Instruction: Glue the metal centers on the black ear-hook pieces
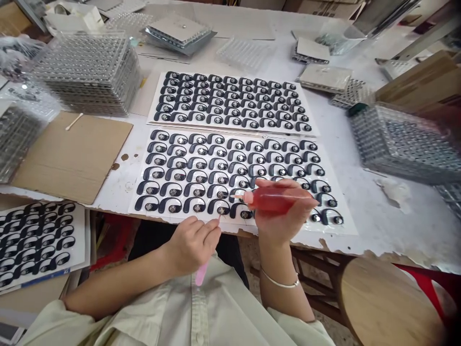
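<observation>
My right hand (284, 216) is wrapped round a squeeze bottle (273, 198) of red liquid. Its thin nozzle points left, over the lower rows of black curved pieces on a white sheet (340, 192). Each piece has a small round metallic part at one end. Closed around a slim pink-handled tool (202, 274), my left hand (194, 242) rests by the sheet's near edge. The tool's thin tip reaches a black piece (218, 206) in the bottom row; its exact kind is hidden by my fingers. Part of the sheet lies behind my right hand and the bottle.
A second sheet of black pieces (230, 101) lies just beyond. Stacked clear trays (86, 72) stand back left, with more trays (406, 139) at right. A cotton swab (74, 121) lies on cardboard (72, 154). A round wooden stool (385, 302) is below right.
</observation>
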`<state>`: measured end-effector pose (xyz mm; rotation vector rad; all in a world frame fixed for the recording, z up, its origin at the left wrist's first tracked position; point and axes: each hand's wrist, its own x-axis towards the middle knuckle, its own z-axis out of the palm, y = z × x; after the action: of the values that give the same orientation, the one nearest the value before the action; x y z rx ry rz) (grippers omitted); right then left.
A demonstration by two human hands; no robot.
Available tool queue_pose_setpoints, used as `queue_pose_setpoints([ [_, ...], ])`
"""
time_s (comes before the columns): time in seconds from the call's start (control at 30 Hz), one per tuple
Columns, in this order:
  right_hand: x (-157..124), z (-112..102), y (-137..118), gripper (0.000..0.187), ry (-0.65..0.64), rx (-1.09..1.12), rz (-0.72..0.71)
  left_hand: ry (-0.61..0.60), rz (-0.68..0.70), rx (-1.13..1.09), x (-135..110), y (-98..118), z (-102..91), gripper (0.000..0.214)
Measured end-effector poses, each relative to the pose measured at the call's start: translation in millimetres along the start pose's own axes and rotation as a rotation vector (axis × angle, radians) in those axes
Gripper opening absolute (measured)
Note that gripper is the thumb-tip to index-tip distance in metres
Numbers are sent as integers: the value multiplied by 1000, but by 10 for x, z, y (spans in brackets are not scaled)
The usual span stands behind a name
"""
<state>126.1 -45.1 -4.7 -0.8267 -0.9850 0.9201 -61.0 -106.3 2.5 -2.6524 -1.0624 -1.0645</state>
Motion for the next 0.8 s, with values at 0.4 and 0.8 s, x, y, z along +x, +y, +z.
queue_pose_setpoints([
  [0.4,52,-17,-52,41,-125,21,163,19,-71,123,35,157,40,12],
  [0.8,-129,81,15,35,-116,-279,-331,3,-103,151,49,224,56,15],
])
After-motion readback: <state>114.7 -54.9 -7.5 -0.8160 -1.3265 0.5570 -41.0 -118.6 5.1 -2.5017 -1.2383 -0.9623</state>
